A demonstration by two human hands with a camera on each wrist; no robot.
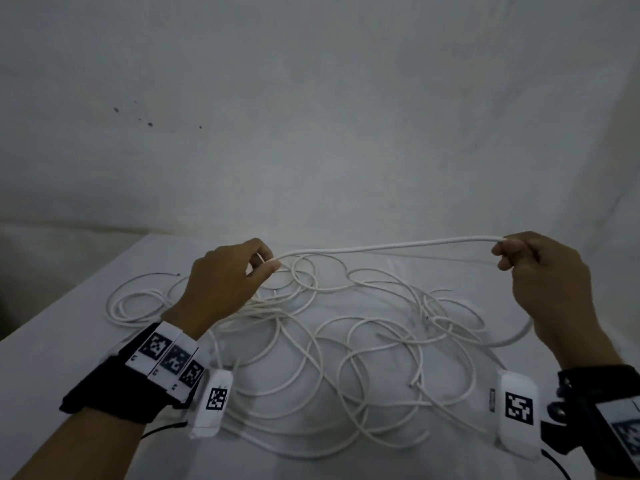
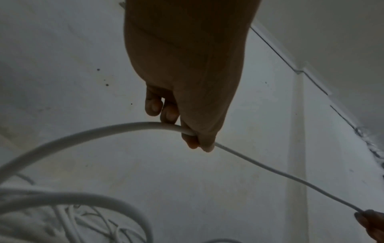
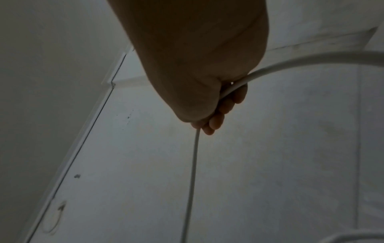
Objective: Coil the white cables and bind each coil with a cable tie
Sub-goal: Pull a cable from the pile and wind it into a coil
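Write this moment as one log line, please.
left hand: pinches cable | right hand: grips same cable | cable: stretched between hands, above tangle | ties: none seen

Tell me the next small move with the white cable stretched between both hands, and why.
Probably bring the right hand across to the left hand, folding the taut white cable into a first loop; the tangled white cables on the table lie uncoiled.

— What does the left hand (image 2: 187, 82) hold?
— A white cable (image 2: 270, 171), pinched at the fingertips (image 2: 192, 143). One side arcs down left toward a blurred tangle of cables (image 2: 72, 218).
— And the other side?
— It runs straight down right to the right hand's fingers (image 2: 372, 222) at the corner. A pale wall (image 2: 62, 65) lies behind.
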